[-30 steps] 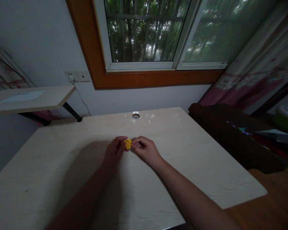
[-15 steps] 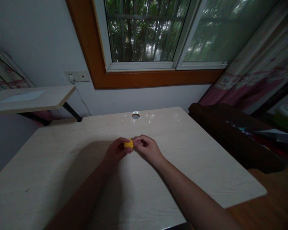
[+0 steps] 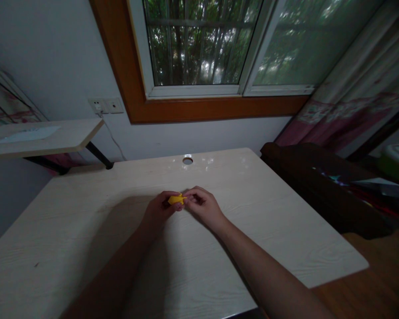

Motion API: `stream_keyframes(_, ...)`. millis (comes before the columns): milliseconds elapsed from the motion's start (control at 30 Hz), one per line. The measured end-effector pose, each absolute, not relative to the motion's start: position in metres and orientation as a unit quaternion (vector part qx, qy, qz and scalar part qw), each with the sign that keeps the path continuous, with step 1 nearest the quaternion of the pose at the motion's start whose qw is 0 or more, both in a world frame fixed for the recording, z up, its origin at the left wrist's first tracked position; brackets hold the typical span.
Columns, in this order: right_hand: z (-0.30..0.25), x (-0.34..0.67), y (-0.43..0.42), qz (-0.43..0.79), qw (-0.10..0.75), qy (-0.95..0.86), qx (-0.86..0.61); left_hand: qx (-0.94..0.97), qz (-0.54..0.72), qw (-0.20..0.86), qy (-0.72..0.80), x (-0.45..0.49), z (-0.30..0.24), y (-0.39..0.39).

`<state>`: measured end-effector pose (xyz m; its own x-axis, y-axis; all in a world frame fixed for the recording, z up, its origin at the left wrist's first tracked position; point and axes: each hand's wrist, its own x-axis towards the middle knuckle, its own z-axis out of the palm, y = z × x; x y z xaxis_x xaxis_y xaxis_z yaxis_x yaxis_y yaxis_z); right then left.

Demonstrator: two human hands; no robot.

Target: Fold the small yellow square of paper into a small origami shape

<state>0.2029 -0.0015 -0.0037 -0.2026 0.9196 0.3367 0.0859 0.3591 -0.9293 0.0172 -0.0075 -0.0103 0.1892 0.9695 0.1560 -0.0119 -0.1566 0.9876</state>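
Note:
A small yellow folded paper point(image 3: 175, 200), with angular edges and a pointed left end, is held between my two hands over the middle of the desk. My left hand point(image 3: 157, 212) pinches it from the left, thumb and fingers on its near and far sides. At its right end, the fingertips of my right hand point(image 3: 205, 207) are closed on a narrow tip. Part of the paper is hidden behind the fingers, so its full shape cannot be made out.
The pale wood-grain desk point(image 3: 269, 212) runs to the wall, with a round cable hole point(image 3: 187, 160) near its back edge. A raised shelf point(image 3: 69, 133) on black legs stands at the back left. Right of the desk is a dark piece of furniture point(image 3: 295, 177) with items on it.
The yellow paper has turned slightly between my fingers, and its pointed left end now shows more. Both hands stay in almost the same place.

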Motion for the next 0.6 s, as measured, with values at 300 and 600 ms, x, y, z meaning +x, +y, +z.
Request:
stream_keyframes(300, -0.004, 0.203, -0.001, 0.393, 0.489, -0.672, -0.393, 0.582, 0.483, 0.536, 0.375, 0.018, -0.015, -0.006)
stream_keyframes(600, 0.006, 0.203, -0.005, 0.333, 0.48, -0.718, -0.379, 0.566, 0.51, 0.515, 0.391, 0.018, -0.016, -0.006)
